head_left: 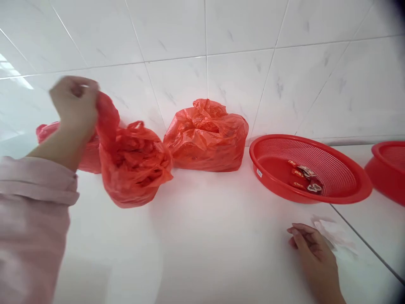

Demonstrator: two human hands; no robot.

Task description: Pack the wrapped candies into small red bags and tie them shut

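My left hand (77, 99) is raised at the left, closed on the twisted top of a red plastic bag (136, 169). The bag bulges, and its mouth is crumpled; what it contains is hidden. Low on the right, my right hand (316, 257) is over the white surface, fingers curled and thumb against the index finger, with nothing visible in them. Next to it is a crumpled whitish sheet (337, 236), partly blurred. Above that hand stands a red plastic basket (341, 177) with small red printed packets (302, 175) inside.
Against the marbled tile wall (177, 33) sits another full red plastic bag (207, 143). A further red bag (90, 156) is partly hidden behind my left forearm. At the right edge, a second red basket (387, 173) is cut off. A dark seam crosses the white tabletop (205, 236) at right.
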